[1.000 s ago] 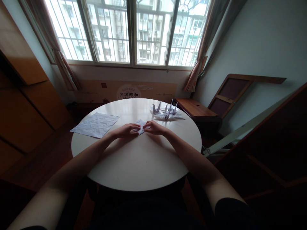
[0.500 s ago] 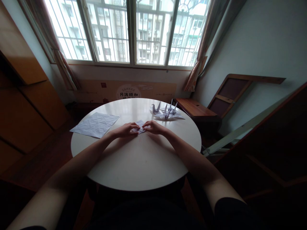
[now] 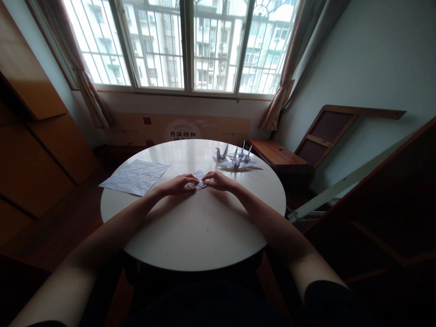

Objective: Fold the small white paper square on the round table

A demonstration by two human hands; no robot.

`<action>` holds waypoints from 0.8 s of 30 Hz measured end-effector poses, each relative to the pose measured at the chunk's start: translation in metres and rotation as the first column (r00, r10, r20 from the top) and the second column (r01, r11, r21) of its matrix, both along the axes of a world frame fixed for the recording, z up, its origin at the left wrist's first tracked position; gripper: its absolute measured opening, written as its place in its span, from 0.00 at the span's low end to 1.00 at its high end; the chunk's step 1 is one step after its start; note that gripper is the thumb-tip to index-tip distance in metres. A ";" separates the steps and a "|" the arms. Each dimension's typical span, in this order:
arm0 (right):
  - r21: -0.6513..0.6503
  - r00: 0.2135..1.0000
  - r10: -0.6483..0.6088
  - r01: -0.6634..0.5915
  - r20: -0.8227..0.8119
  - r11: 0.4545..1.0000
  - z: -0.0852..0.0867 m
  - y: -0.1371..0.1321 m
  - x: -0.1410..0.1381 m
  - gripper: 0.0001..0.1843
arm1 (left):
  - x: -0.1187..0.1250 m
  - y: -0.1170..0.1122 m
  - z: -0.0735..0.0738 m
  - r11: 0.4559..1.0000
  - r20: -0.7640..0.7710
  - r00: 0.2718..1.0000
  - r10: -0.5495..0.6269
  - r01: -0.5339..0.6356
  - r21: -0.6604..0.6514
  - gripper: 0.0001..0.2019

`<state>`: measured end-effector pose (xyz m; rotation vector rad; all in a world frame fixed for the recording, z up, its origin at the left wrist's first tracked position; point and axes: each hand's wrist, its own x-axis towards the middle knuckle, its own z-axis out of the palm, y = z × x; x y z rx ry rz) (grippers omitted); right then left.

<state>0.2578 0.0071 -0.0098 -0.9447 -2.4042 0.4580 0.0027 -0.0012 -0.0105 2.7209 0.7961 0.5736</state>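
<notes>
A small folded sheet of paper (image 3: 199, 175) lies on the round white table (image 3: 190, 236), between my two hands. My left hand (image 3: 180, 184) grips its left side, with thumb and fingers drawn together. On the paper's right side, my right hand (image 3: 218, 180) pinches it with bent fingers. The fingertips of both hands nearly meet over the middle of the paper and cover part of its folds. Several folded paper cranes (image 3: 235, 159) stand together behind my right hand. To the left rests a larger creased sheet of paper (image 3: 136, 177).
Beyond the table, a long printed cardboard box (image 3: 136, 129) leans under the barred window (image 3: 184, 45). A low wooden bench (image 3: 275, 152) stands at the back right. Wooden cabinets (image 3: 37, 150) line the left side, and a dark slanted panel (image 3: 384, 218) is at the right.
</notes>
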 end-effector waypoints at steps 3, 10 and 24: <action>0.007 1.000 0.019 -0.019 -0.006 1.000 0.000 0.000 0.000 0.11 | 0.000 0.000 0.000 1.000 -0.004 1.000 -0.007 0.007 0.012 0.21; -0.001 1.000 -0.008 0.008 0.009 1.000 0.000 0.001 0.001 0.12 | 0.000 0.002 -0.002 1.000 0.004 1.000 -0.006 0.006 0.011 0.21; 0.015 0.998 -0.035 0.034 0.060 0.999 0.003 -0.001 0.000 0.11 | 0.000 0.002 -0.003 1.000 -0.020 1.000 0.006 -0.006 -0.005 0.21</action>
